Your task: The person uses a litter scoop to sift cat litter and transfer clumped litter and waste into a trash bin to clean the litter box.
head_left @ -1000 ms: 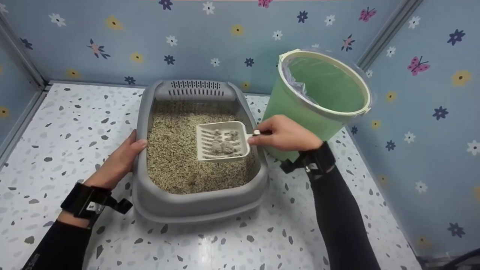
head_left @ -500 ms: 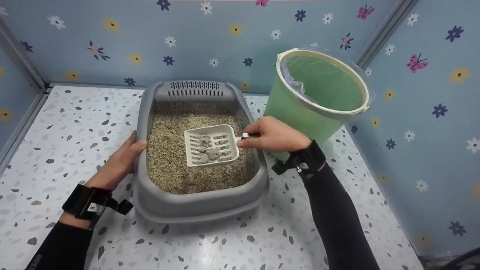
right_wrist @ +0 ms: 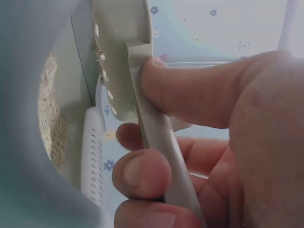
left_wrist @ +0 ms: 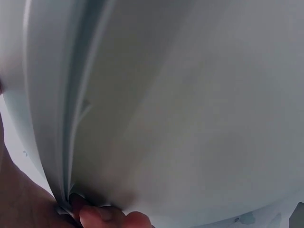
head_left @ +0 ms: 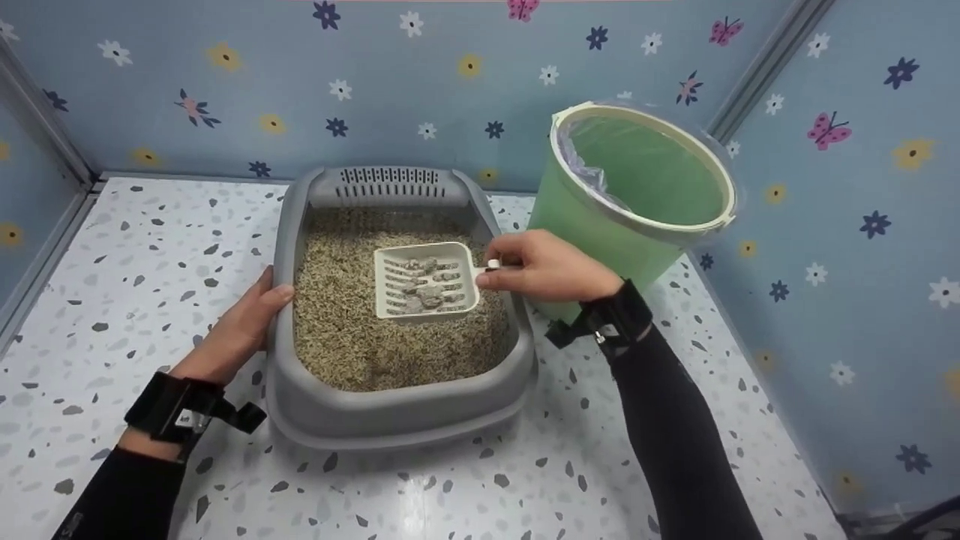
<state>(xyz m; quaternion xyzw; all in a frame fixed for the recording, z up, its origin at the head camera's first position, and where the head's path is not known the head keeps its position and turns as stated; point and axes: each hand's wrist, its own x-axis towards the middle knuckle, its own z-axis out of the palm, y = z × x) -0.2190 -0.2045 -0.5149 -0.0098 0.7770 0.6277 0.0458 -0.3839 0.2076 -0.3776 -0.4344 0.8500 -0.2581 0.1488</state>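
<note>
A pale slotted litter scoop (head_left: 470, 281) is held level over the grey litter box (head_left: 397, 409), with several greyish clumps (head_left: 429, 294) lying on its slots. My right hand (head_left: 551, 266) grips the scoop's handle (right_wrist: 164, 142); in the right wrist view the thumb lies on top and the fingers curl round it. Below the scoop, tan granular litter (head_left: 337, 330) covers the box floor. My left hand (head_left: 244, 326) holds the box's left rim, thumb over the top. In the left wrist view its fingertips (left_wrist: 135, 219) curl under that rim.
A green bin (head_left: 600, 232) with a cream rim and a clear bag liner stands right of the box, behind my right hand. Flower-patterned blue walls (head_left: 420, 82) close in the back and sides. The floor (head_left: 180, 225) is white with grey speckles.
Over the box, the scoop has moved left with my right hand, and its tilt has changed. The clumps have shifted on the slots. My left hand stays on the rim.
</note>
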